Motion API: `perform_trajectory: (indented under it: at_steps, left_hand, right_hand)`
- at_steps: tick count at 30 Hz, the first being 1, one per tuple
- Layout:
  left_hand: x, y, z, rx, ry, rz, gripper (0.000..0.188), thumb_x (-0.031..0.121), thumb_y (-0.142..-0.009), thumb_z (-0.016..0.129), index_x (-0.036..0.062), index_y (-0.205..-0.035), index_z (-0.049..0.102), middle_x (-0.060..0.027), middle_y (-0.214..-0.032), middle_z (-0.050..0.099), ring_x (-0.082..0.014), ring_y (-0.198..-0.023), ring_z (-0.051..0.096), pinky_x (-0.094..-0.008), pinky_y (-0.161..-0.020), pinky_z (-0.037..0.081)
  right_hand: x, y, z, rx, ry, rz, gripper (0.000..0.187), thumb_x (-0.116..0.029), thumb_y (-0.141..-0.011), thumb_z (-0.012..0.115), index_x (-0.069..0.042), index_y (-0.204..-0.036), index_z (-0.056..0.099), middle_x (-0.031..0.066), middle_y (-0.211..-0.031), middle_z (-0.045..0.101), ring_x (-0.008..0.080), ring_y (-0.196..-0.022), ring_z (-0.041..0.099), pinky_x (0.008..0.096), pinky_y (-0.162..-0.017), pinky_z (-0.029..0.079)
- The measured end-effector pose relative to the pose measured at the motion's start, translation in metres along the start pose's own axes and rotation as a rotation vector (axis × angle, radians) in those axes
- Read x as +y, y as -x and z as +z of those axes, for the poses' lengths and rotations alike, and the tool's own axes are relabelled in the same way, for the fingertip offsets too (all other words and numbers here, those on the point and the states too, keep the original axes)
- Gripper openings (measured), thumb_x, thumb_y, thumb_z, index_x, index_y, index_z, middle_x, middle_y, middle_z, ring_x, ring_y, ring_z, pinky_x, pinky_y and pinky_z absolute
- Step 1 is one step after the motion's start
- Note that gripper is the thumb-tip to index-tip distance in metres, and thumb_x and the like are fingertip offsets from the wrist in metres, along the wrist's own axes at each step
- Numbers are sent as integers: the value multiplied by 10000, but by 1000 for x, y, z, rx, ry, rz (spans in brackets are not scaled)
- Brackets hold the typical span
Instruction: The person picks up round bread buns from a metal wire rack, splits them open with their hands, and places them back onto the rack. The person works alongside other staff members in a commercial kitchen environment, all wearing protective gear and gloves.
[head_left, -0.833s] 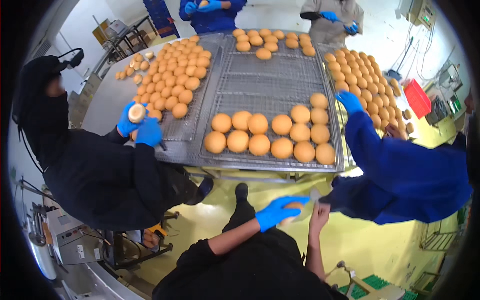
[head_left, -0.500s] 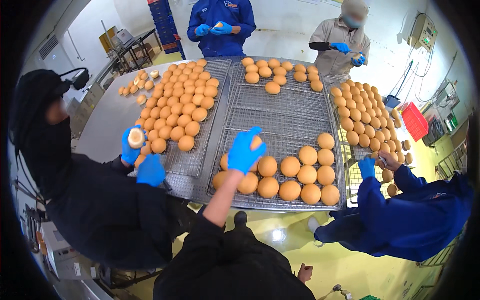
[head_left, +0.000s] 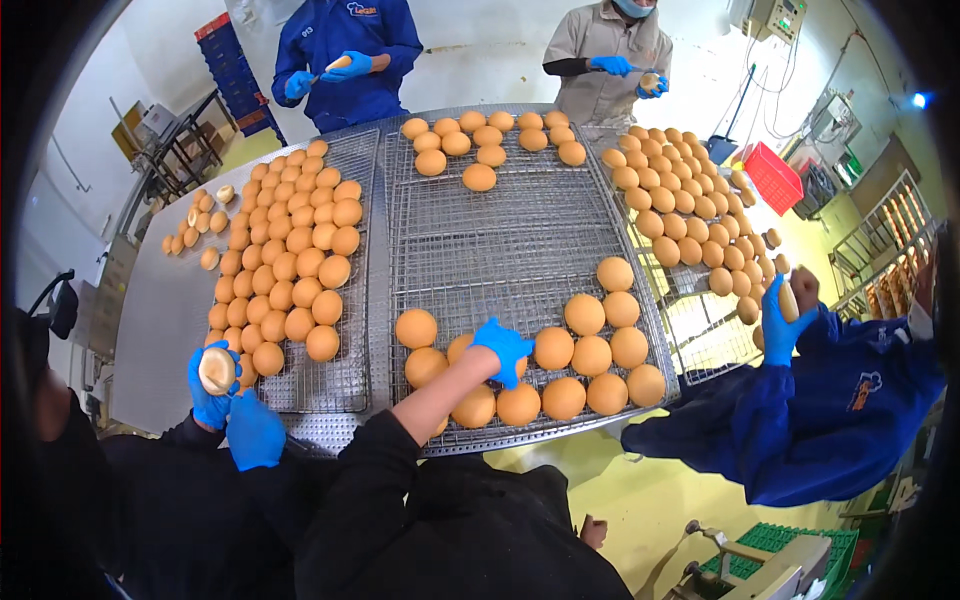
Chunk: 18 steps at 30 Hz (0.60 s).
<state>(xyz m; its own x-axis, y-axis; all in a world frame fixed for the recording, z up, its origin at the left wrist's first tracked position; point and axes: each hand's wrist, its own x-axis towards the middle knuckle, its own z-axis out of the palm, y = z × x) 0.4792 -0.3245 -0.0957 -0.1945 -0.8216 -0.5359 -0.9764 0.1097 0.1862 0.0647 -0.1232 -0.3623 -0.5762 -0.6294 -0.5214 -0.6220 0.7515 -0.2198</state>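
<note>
My left hand (head_left: pixel 500 350), in a blue glove, reaches over the near part of a wire rack (head_left: pixel 500 245). Its fingers are spread above the rows of round golden-brown buns. One bun (head_left: pixel 520 366) shows partly under the fingers; I see no grip on it. A single bun (head_left: pixel 415 328) sits at the rack's left edge, behind the near rows. More buns (head_left: pixel 607 393) fill the near right corner. Bare and small in view, my right hand (head_left: pixel 593 532) hangs low beside my body, away from the rack. How its fingers are held does not show clearly.
On my left, a co-worker's gloved hand (head_left: pixel 212 385) holds a bun with its pale underside showing, near a rack of buns (head_left: pixel 290 265). Another person at right holds a bun (head_left: pixel 788 300). Two people work across the table (head_left: pixel 150 330). A red basket (head_left: pixel 772 178) stands at far right.
My view has swung to the right. My left hand, which had a bun between its fingers, has come down to the near rows; a bun now sits at the rack's left edge.
</note>
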Motion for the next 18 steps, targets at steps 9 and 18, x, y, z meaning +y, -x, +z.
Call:
perform_trajectory:
  at_steps: [9, 18]
  left_hand:
    - [-31, -32, 26, 8, 471, 143, 822, 231, -484, 763, 146, -1223, 413, -126, -1170, 461, -314, -1080, 469, -373, -884, 419]
    - [-32, -14, 18, 109, 355, 154, 737, 253, -616, 716, 155, -1264, 378, -140, -1191, 446, -322, -1125, 419, -405, -968, 344]
  right_hand:
    - [-11, -43, -24, -124, 188, -23, 400, -357, -715, 595, -41, -952, 531, 131, -955, 579, 303, -962, 530, 535, -893, 272]
    - [-86, -78, -52, -39, 203, -291, 342, -342, -702, 615, -47, -870, 567, 126, -910, 607, 309, -897, 559, 511, -822, 351]
